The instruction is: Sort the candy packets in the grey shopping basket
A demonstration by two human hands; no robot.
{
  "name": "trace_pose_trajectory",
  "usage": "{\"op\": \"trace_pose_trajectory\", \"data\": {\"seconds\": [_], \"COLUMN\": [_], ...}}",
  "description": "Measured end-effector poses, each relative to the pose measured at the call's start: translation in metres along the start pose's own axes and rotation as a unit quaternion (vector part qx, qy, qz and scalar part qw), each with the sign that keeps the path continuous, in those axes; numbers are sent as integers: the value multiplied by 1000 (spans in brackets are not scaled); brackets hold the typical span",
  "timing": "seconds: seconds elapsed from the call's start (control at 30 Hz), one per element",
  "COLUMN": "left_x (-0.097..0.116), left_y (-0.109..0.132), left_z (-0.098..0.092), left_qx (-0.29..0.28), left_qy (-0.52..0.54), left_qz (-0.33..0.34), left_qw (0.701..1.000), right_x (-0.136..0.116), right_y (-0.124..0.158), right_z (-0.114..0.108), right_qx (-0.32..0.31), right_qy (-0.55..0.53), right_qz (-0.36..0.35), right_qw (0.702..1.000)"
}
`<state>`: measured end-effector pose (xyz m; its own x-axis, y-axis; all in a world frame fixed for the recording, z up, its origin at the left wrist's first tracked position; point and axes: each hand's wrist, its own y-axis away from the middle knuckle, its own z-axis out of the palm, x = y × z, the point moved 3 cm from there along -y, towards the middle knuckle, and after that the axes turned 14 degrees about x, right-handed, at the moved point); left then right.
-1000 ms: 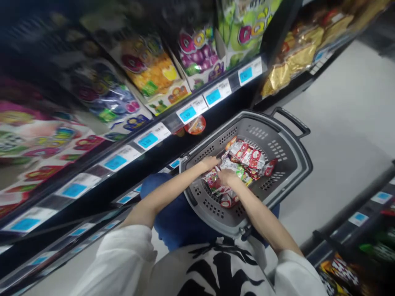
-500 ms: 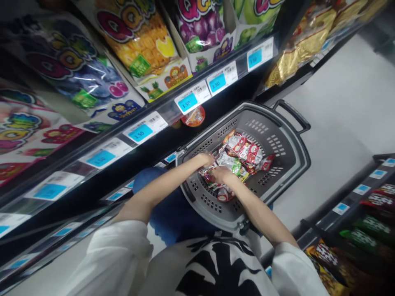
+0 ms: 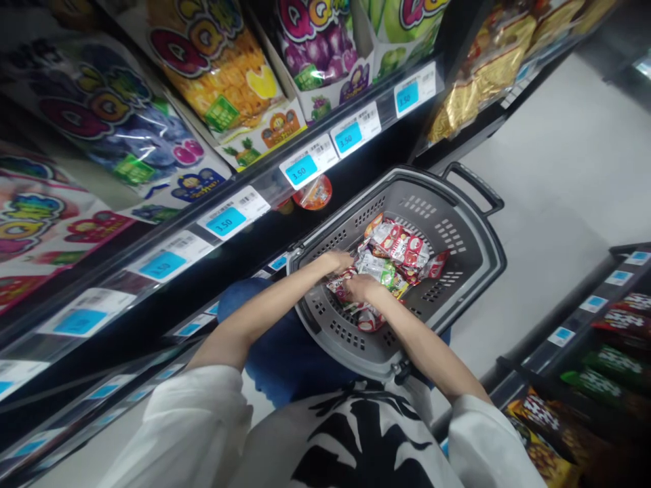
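Note:
A grey shopping basket (image 3: 470,261) with slotted walls is in front of my body, with several small snack packets inside. Both hands reach down into its near left part. My left hand (image 3: 338,261) is closed at the upper edge of a red and white snack packet (image 3: 336,287). My right hand (image 3: 364,289) is closed on the same packet from its right side, fingertips partly hidden. Beside them lie a green and white packet (image 3: 379,268) and a red and white packet (image 3: 399,244). Another red packet (image 3: 370,320) sits below my right hand.
A shelf of QQ candy bags (image 3: 218,81) with blue price tags (image 3: 301,169) runs along the left. An orange-lidded cup (image 3: 314,192) shows beneath it. Gold bags (image 3: 470,95) hang at the back. Another shelf with snack bags (image 3: 605,373) stands at the right, beyond pale floor (image 3: 549,176).
The view has shifted slightly, so the shelf and basket appear a little further left. Both hands stay at the red and white packet with almost no movement.

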<state>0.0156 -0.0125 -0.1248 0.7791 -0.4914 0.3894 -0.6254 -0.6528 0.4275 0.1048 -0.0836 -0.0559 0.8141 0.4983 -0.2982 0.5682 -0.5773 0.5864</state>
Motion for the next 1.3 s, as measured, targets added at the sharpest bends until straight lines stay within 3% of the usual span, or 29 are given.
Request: {"op": "trace_pose_trajectory", "data": {"seconds": [0.17, 0.3, 0.5, 0.63, 0.73, 0.83, 0.93, 1.3], "left_x": [12, 13, 21, 23, 21, 17, 15, 19], "left_y": [-2, -1, 19, 34, 38, 38, 36, 37], "left_z": [-24, -51, -110, -135, -142, -145, -146, -145], "left_qx": [16, 52, 94, 128, 133, 120, 113, 127], "left_qy": [-9, 6, 127, 250, 375, 473, 502, 511], "left_qz": [43, 55, 62, 40, 47, 50, 48, 33], "left_qw": [999, 997, 986, 959, 916, 871, 856, 850], "right_x": [35, 70, 77, 78, 84, 87, 85, 81], "right_y": [2, 13, 20, 18, 17, 17, 17, 16], "right_z": [-16, -40, -62, -64, -64, -65, -66, -64], "right_qx": [61, 185, 320, 398, 450, 477, 474, 468], "right_qy": [-17, -48, -188, -275, -320, -421, -522, -573], "right_qz": [85, 145, 31, -15, -19, -39, -57, -14], "right_qw": [994, 971, 928, 875, 834, 770, 707, 673]}}
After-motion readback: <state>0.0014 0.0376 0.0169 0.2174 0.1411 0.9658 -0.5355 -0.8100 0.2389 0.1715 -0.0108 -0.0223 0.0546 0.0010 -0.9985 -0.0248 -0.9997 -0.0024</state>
